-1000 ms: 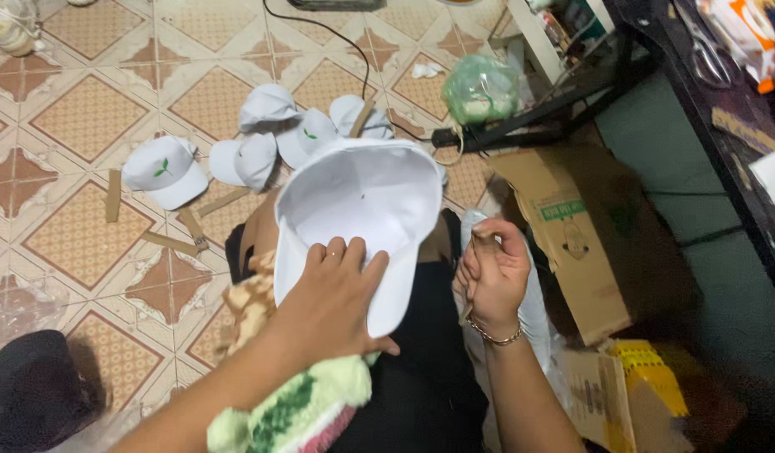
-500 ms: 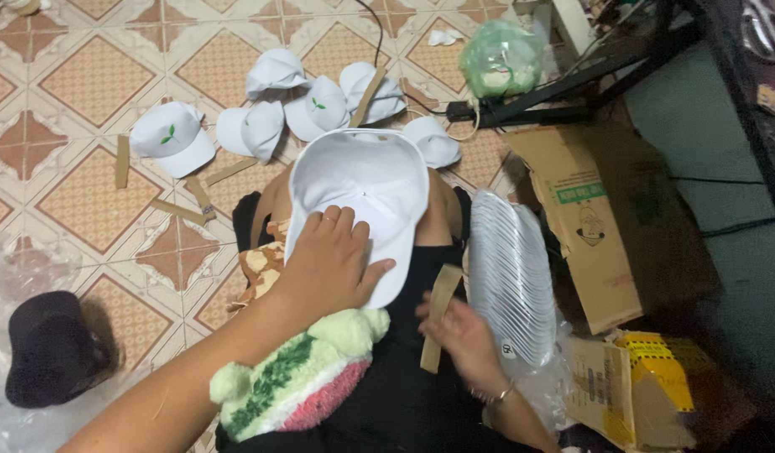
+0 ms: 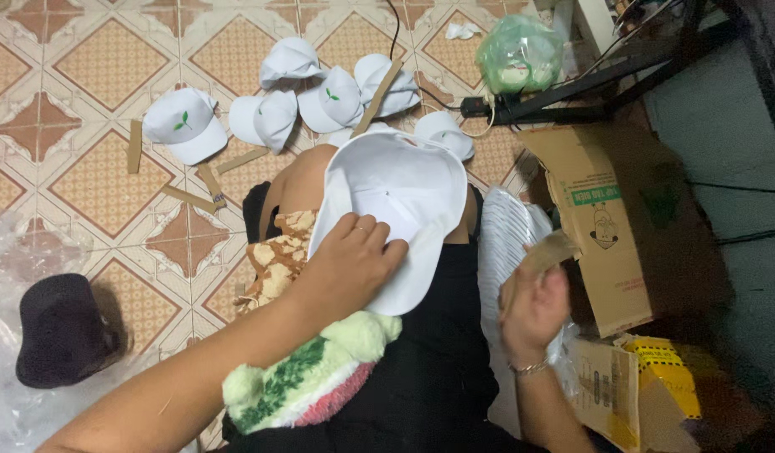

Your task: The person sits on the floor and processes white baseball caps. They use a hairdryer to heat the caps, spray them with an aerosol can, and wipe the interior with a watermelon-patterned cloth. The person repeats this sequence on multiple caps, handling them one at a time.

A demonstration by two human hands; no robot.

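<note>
We sit on the patterned tile floor (image 3: 85, 75), a brown cardboard box (image 3: 610, 226) at our right. On our knee lies the white fabric cap (image 3: 396, 201), soft and light, likely to crumple; we judge its stiffer brim the best hold. Our left hand (image 3: 349, 268) presses on the brim, fingers spread. Our right hand (image 3: 534, 306) pinches a flat brown cardboard strip (image 3: 551, 249) beside the stack of white inserts (image 3: 501, 243)
</note>
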